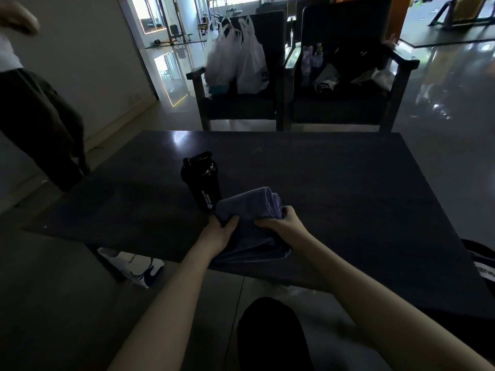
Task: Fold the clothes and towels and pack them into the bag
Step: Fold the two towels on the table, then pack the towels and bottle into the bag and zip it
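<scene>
A folded purple towel (250, 210) lies near the front edge of the dark table (334, 183). My left hand (218, 231) grips the towel's left edge, thumb on top. My right hand (284, 223) grips its right side, fingers curled around the folded layers. The towel's lower layers (254, 253) spread flat toward the table's front edge. A dark bag (482, 263) with white lettering shows partly at the right edge, beside the table.
A black shaker bottle (201, 180) stands just behind the towel. A white shopping bag (139, 269) sits on the floor under the table's left side. Two chairs behind the table hold white plastic bags (235, 60) and dark items. A person (34, 116) stands at far left.
</scene>
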Motion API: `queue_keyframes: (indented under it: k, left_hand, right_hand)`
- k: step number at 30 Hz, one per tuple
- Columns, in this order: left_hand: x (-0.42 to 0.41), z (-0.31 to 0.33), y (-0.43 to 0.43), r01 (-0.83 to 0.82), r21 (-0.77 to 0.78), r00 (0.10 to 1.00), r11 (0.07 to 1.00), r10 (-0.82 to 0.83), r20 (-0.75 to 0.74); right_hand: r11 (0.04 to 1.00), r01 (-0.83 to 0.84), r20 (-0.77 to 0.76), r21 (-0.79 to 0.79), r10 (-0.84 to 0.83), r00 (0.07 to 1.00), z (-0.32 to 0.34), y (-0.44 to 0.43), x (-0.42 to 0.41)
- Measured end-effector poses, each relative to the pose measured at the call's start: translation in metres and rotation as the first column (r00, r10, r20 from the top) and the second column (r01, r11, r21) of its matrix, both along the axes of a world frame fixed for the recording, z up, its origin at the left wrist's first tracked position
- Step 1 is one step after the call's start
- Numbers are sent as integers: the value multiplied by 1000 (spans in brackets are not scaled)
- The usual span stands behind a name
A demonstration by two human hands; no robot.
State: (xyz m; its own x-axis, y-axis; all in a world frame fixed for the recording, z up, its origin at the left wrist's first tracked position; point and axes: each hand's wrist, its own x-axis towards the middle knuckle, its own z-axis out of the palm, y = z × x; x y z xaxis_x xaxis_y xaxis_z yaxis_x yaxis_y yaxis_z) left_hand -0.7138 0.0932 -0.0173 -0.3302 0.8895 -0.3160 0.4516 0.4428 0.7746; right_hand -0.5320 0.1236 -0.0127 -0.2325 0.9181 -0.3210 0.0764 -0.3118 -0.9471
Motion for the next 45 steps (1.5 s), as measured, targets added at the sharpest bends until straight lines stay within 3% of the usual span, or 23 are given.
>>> queue_keyframes:
  k: [9,16,22,27,35,45]
  left_hand:
    - [77,22,0,82,106,987,991,-96,133]
    - [153,47,-9,217,172,966,961,-236,103]
    - [222,62,-18,346,209,915,915,-378,140]
    - [279,72,-24,428,215,865,878,-467,186]
    - [349,70,-30,540,180,809,822,-566,158]
    - [457,31,-9,754,82,656,651,-752,-61]
  right_hand:
    - [989,131,-12,72,-131,991,31,-18,79]
    - [971,240,-18,20,-239,971,60,-53,156]
    - [930,355,-68,93,-350,934,76,-78,225]
    - [881,436,6,185,-445,895,86,-101,280]
    - [805,508,113,305,-561,820,86,-120,349]
    - [654,737,114,174,-756,644,18,-110,452]
